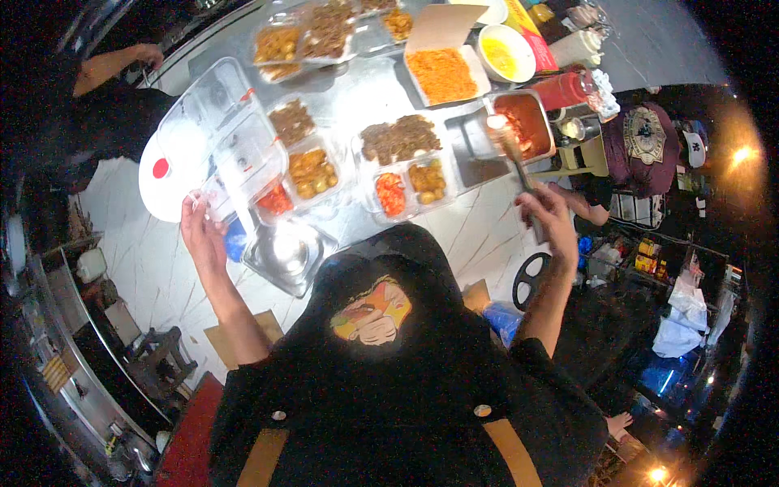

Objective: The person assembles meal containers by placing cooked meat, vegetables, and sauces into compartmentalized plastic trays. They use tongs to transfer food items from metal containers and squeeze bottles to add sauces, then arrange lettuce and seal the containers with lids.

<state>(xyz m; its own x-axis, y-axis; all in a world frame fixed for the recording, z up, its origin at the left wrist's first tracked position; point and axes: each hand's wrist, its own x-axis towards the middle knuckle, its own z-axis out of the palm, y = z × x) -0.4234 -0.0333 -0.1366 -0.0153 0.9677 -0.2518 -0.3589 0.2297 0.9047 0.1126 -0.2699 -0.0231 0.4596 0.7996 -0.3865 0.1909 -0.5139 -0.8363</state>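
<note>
My right hand (549,213) is closed round the handle of a long serving utensil (513,154). The utensil is smeared by motion, so its exact kind is unclear; its head is over a metal pan of red food (526,122). My left hand (204,231) is closed at the near edge of a clear plastic compartment container (253,146), its fingertips on the rim. Beside it, a partly filled container holds dark shredded meat (292,122), small potatoes (313,172) and red kimchi-like food (274,197). Another filled container (399,158) sits to its right.
More filled containers (326,31) stand at the far side. A box of shredded orange food (441,75) and a white bowl of yellow food (505,53) are at far right. A metal pan (288,253) lies near me. Another person's arm (114,69) shows at left.
</note>
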